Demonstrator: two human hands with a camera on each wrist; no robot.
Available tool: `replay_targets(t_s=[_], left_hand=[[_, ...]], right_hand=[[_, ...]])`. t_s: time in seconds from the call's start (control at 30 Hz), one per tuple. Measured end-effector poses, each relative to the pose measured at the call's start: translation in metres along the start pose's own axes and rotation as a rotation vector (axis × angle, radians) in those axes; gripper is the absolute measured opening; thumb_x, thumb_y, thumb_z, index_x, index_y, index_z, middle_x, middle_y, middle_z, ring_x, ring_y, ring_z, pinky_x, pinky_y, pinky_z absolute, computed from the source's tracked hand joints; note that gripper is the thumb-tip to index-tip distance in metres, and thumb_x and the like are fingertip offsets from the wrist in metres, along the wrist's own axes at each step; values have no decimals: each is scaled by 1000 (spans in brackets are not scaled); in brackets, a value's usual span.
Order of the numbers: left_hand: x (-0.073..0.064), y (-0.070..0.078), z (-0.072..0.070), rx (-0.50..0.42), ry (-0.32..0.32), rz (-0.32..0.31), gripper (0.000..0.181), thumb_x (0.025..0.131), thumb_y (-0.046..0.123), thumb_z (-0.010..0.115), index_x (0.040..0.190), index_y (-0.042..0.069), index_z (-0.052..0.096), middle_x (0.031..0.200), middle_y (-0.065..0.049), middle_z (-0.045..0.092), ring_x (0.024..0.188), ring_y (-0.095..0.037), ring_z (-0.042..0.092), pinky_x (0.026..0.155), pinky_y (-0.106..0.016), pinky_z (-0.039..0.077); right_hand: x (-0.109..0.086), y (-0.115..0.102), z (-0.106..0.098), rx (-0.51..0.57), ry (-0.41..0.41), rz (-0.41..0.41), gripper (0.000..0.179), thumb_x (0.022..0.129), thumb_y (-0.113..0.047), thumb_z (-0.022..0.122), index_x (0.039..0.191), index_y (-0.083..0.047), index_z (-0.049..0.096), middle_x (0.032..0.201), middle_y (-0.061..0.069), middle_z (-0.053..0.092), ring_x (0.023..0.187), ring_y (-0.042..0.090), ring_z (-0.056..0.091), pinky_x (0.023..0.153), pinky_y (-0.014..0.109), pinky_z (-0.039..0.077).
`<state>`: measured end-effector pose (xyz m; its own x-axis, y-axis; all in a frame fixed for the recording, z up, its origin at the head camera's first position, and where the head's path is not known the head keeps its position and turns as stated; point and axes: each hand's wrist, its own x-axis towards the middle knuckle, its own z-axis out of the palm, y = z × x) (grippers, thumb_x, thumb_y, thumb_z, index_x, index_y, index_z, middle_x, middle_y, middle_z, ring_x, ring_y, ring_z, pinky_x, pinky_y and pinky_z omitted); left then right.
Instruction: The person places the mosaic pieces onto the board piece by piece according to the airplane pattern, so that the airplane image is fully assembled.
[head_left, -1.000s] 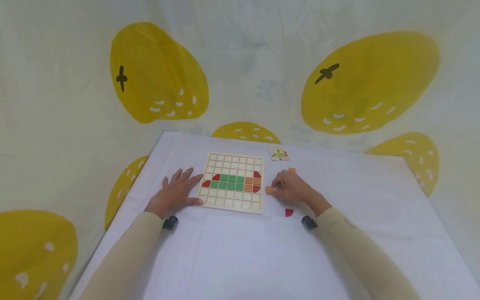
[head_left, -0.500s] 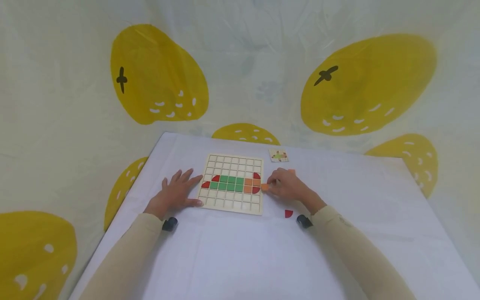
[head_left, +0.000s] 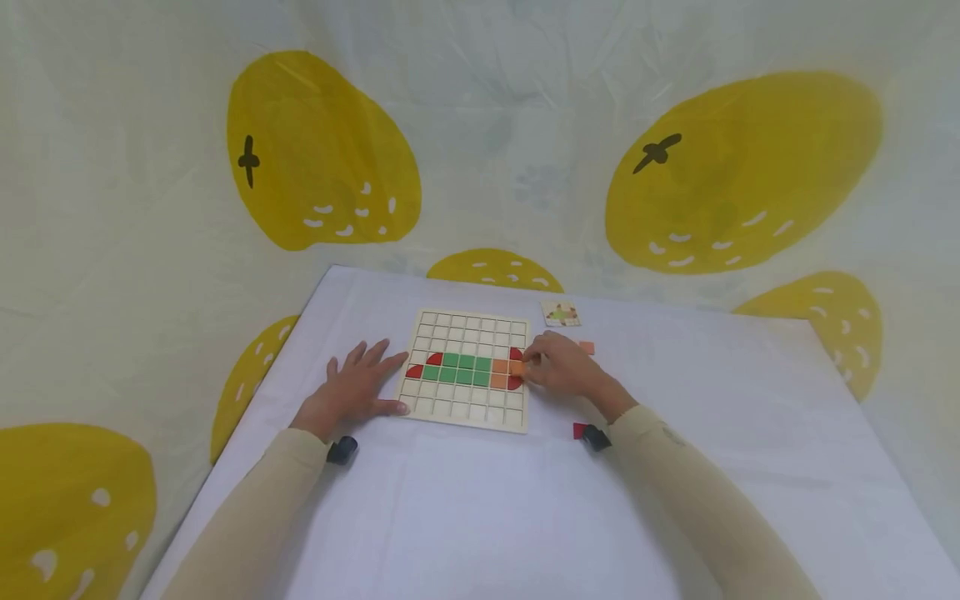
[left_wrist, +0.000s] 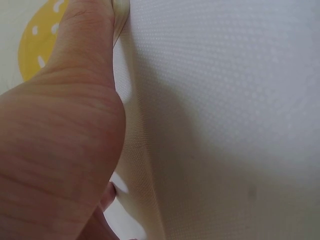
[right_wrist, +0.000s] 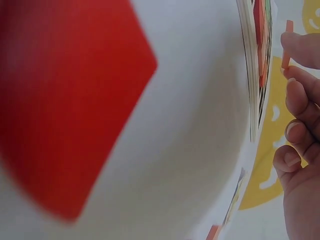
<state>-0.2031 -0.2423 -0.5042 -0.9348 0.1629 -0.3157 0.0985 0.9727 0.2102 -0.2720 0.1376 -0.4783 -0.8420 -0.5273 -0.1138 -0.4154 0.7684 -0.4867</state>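
Note:
My right hand (head_left: 566, 367) pinches an orange square tile (right_wrist: 288, 32) between thumb and index finger, the other fingers curled in the right wrist view. In the head view this tile is over the right edge of the wooden grid board (head_left: 457, 409). Green square tiles (head_left: 457, 367) fill the middle of two rows, with orange tiles (head_left: 498, 380) to their right. Red quarter-round pieces (head_left: 415, 371) sit at both ends of this pattern. My left hand (head_left: 348, 392) lies with fingers spread, thumb and index tip at the board's left edge.
A small picture card (head_left: 561, 314) lies behind the board's right corner. A loose orange tile (head_left: 587, 347) is beyond my right hand. Nearer, a red quarter-round piece (head_left: 579, 430) lies partly behind the right wrist camera (head_left: 596, 437). The white table (head_left: 450, 517) meets a fruit-patterned cloth at its back edge.
My right hand has moved left with the orange tile, from beside the board to over its right edge. The loose orange tile now shows more fully. My left hand stays put.

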Motion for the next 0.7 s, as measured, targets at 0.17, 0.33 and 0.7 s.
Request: replay_targets(t_s=[0.17, 0.33, 0.7], left_hand=[[-1, 2, -1, 9, -3, -4, 103, 80, 76, 72, 165, 44, 24, 178, -4, 10, 163, -47, 5, 118, -84, 8], [0, 2, -1, 15, 2, -3, 101, 81, 73, 73, 165, 44, 24, 179, -4, 9, 163, -47, 4, 118, -84, 8], [-1, 2, -2, 9, -14, -7, 100, 82, 72, 73, 165, 42, 24, 179, -5, 9, 163, -47, 3, 118, -84, 7]], right_hand=[[5, -6, 2, 4, -8, -8, 21, 92, -27, 77, 107, -12, 75, 105, 3, 69, 99, 21, 58, 92, 39, 53], [11, -11, 4, 5, 8, -33, 22, 91, -26, 79, 105, -10, 76, 101, 4, 67, 95, 21, 56, 86, 34, 50], [26, -11, 11, -29, 25, -126, 19, 92, -25, 78, 102, -9, 81, 92, 0, 70, 90, 17, 54, 81, 30, 48]])
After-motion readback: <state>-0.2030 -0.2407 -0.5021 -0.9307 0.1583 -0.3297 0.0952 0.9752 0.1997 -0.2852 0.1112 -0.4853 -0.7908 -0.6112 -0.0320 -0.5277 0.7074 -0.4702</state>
